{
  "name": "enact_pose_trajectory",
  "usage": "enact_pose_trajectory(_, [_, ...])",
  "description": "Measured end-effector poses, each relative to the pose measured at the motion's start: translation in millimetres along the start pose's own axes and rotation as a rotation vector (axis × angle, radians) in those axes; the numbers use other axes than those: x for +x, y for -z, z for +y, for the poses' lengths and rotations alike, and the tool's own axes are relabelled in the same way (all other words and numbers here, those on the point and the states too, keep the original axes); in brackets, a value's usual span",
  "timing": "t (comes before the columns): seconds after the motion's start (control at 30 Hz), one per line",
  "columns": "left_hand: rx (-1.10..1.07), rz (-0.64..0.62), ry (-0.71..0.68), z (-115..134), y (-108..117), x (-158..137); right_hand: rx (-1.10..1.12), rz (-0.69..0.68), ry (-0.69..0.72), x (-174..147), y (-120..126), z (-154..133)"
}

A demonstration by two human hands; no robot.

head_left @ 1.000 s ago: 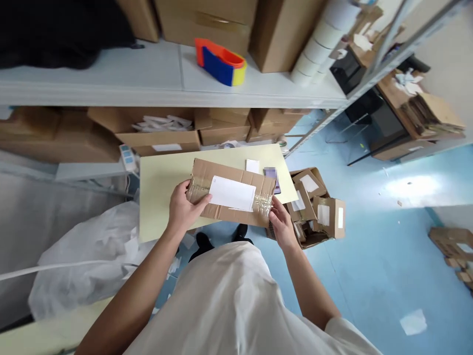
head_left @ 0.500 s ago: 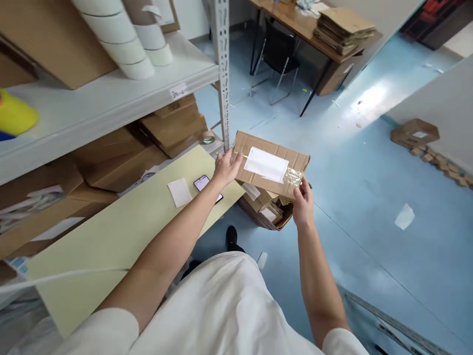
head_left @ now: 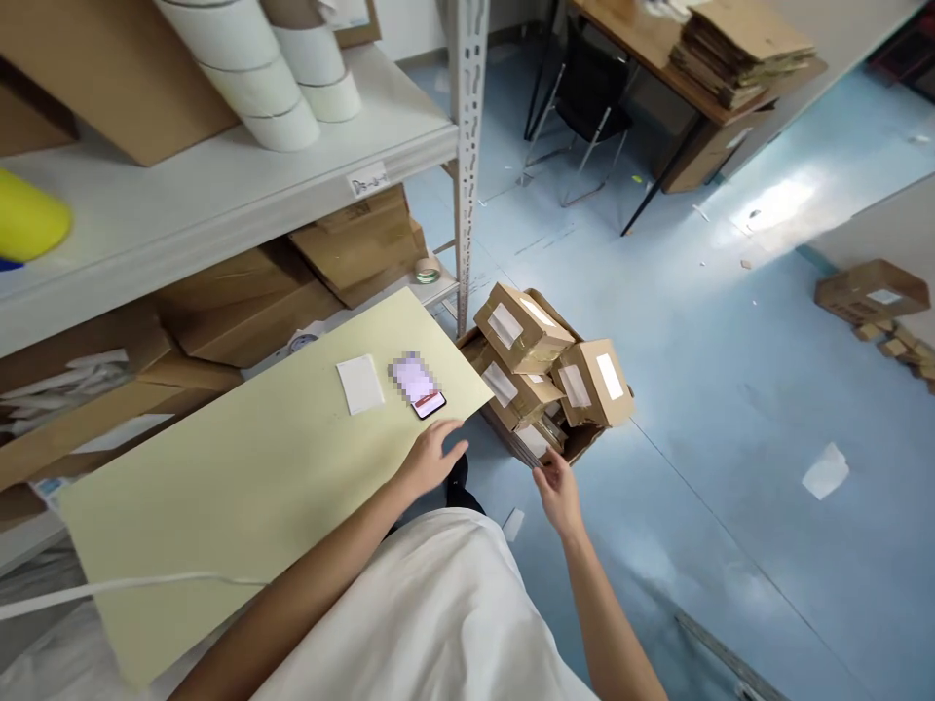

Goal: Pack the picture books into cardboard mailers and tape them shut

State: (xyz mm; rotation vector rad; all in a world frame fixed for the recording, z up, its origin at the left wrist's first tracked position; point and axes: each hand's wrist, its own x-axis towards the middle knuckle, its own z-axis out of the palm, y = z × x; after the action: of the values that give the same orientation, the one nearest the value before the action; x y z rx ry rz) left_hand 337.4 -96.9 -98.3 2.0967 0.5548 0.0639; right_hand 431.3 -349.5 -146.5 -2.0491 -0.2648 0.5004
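My left hand (head_left: 434,456) is open and empty, its thumb apart from the fingers, just off the table's edge near the phone (head_left: 428,401). The phone lies on the pale yellow table (head_left: 278,487), its lit screen partly pixelated. Beside it is a small white pad or stack of paper (head_left: 360,384). My right hand (head_left: 561,495) holds nothing, its fingers slightly bent, near the lower edge of a large open carton (head_left: 588,443). In that carton sit several taped cardboard boxes with white labels, among them an upper box (head_left: 522,326) and a right-hand box (head_left: 595,382).
A metal shelf (head_left: 292,209) on the left bears white rolls (head_left: 281,117) and cardboard boxes, with a tape roll (head_left: 428,270) lower down. On the blue floor stand a black chair (head_left: 588,97), a desk (head_left: 635,58) with stacked cardboard, and a box (head_left: 873,292). Paper scraps lie about.
Both hands have let go of the labelled cardboard box and drawn back towards my body, the left one down beside the phone. Labelled boxes now show in the carton. The view has shifted slightly.
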Motion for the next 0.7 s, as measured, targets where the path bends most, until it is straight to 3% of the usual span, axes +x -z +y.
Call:
enact_pose_trajectory(0.1, [-0.069,0.022,0.196,-25.3,20.0,-64.8,-0.199,-0.124,0.123,-3.5,-17.7,-9.6])
enact_pose_trajectory(0.2, [-0.150,0.108,0.359,-46.8,36.4,-116.3,-0.375,-0.291,0.365,7.3,-37.3,-31.5])
enact_pose_trajectory(0.37, [-0.311,0.429,0.494,-68.1,43.7,-193.0,-0.601,-0.532,0.732,5.8,-88.3,-87.8])
enact_pose_trajectory(0.53, [-0.495,0.767,0.598,-83.5,42.1,-284.5,-0.760,-0.847,0.993,-45.8,-160.8,-141.0])
enact_pose_trajectory(0.7, [-0.716,1.134,0.742,-105.9,27.7,-394.7,-0.877,-1.162,1.284,-131.8,-243.9,-174.6])
